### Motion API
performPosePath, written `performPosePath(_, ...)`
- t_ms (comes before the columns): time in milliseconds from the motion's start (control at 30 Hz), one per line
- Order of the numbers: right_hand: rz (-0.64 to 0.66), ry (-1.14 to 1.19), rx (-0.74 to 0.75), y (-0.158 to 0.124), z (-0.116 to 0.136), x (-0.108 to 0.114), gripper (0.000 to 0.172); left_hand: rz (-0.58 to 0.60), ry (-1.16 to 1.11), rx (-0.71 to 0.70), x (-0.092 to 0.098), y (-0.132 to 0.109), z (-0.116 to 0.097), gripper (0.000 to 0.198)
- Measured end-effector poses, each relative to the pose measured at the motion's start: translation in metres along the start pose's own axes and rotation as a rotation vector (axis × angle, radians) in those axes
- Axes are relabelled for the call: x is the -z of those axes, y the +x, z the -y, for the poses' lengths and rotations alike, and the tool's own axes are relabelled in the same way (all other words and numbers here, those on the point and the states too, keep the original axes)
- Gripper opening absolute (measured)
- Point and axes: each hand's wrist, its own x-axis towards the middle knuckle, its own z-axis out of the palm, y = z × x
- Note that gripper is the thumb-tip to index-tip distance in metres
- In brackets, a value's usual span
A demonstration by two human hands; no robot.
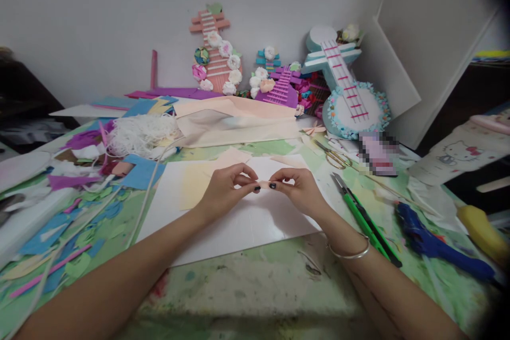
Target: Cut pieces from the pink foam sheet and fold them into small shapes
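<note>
My left hand [228, 186] and my right hand [299, 189] meet over a white sheet [239, 223] in the middle of the table. Both pinch a small peach-coloured strip of foam or paper [263, 184] between thumb and fingertips, left hand on its left end, right hand on its right end. The strip is mostly covered by my fingers. A silver bangle [350, 252] sits on my right wrist. Cream and peach sheets [199, 180] lie under and behind my hands.
A green utility knife [360, 218] and gold scissors [337, 158] lie right of my hands. A blue glue gun [434, 244] is at the far right. Foam scraps [79, 223] and white string [139, 135] cover the left. Decorated foam guitars [350, 101] stand against the wall.
</note>
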Motion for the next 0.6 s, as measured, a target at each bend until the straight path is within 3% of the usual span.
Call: performPosePath(600, -0.021, 0.059, -0.024, -0.0013, 0.0042, -0.0020, 0.011, -0.044, -0.020, 0.024, -0.0001, -0.0022, -0.0017, 0.023)
